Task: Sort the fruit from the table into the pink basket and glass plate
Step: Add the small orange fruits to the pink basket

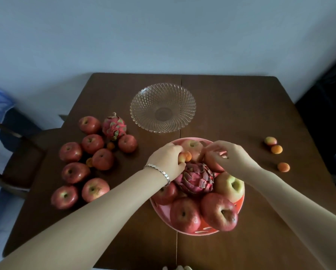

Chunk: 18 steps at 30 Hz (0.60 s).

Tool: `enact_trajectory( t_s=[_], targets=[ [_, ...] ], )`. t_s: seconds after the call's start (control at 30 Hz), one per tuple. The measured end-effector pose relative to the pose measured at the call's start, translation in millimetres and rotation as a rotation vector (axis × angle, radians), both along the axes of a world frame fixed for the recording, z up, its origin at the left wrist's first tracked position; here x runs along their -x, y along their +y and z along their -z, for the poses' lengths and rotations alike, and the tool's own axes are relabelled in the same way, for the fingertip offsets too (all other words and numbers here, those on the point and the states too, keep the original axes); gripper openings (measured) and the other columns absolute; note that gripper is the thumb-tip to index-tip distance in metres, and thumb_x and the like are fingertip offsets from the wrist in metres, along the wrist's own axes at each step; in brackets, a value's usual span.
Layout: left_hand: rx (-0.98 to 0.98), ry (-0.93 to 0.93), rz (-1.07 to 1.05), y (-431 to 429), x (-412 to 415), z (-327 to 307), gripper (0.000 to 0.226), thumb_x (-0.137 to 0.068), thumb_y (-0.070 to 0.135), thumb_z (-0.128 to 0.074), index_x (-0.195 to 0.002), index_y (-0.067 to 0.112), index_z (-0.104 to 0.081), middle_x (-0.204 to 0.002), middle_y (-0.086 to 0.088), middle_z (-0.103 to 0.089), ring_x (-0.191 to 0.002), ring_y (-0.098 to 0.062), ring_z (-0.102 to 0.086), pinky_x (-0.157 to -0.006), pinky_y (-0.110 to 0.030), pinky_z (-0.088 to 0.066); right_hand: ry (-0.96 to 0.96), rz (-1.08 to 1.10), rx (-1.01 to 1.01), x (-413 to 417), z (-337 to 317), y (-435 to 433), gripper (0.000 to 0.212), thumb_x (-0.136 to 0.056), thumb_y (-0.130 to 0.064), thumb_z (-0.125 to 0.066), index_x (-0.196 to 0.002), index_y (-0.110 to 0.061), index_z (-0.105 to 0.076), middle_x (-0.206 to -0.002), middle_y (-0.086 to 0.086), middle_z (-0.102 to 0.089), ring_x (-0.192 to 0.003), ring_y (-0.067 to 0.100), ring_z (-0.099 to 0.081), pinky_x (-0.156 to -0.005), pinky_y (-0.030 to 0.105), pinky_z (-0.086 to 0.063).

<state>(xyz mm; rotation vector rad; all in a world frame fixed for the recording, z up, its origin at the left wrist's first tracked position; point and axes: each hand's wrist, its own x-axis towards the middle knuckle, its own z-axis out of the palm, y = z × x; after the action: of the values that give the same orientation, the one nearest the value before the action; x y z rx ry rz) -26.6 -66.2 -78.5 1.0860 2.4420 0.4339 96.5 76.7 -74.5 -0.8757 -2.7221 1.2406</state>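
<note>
So the pink basket (199, 233) sits lower centre of the frame and it's already pretty loaded; there's a dragon fruit (195, 179) in the middle of it, lying tilted with its leafy scales fanned toward the upper left, plus red apples round it; two big ones (184, 215) (218, 211) at the near rim with stem dimples facing up, a yellowish apple (230, 186) on the right, another apple (192, 147) at the far rim, and one more (166, 192) half hidden under the left wrist.

Both hands are over the far half of the basket; the left hand (166, 159) has its fingers (178, 148) curled round a small orange fruit (186, 156), bracelet (160, 172) on that wrist; the right hand (229, 155) has its fingers (214, 150) closed on a reddish fruit (213, 162), can't tell exactly what kind.

The glass plate (163, 107) is upper centre, just beyond the basket, nothing in it.

Left side of the bench (241, 106) there's a cluster of red apples (75, 172) still loose, with a second dragon fruit (113, 126) at the top of the bunch, long axis roughly upright in frame, stem end pointing up; a couple of little orange fruits (110, 146) are tucked among the apples.

Right side, three small fruits (276, 149) well apart from the basket.
</note>
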Motion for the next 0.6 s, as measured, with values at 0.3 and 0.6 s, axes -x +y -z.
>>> enact_trajectory(
  t_s=[0.3, 0.6],
  targets=[
    [0.062, -0.096, 0.001, -7.9, 5.0, 0.6, 0.044, -0.093, 0.032, -0.044, -0.136, 0.026, -0.042, -0.130, -0.011, -0.045, -0.113, -0.029, -0.054, -0.098, -0.039, -0.045, -0.006, -0.108, -0.012, 20.7, -7.3, -21.3, 0.021, -0.089, -0.015, -0.055, -0.106, -0.019, -0.066, -0.090, -0.010, -0.060, -0.087, 0.010, -0.057, -0.082, 0.020, -0.045],
    [-0.039, -0.098, -0.045, -47.5, 29.9, -2.4, 0.046, -0.089, 0.042, -0.049, -0.133, 0.036, -0.039, -0.116, 0.007, -0.058, -0.092, -0.014, -0.062, -0.085, -0.036, -0.052, 0.040, -0.123, -0.048, 62.7, -16.8, -42.8, 0.025, -0.091, -0.009, -0.048, -0.105, -0.020, -0.065, -0.102, -0.007, -0.062, -0.096, 0.009, -0.056, -0.087, 0.023, -0.044]
  ],
)
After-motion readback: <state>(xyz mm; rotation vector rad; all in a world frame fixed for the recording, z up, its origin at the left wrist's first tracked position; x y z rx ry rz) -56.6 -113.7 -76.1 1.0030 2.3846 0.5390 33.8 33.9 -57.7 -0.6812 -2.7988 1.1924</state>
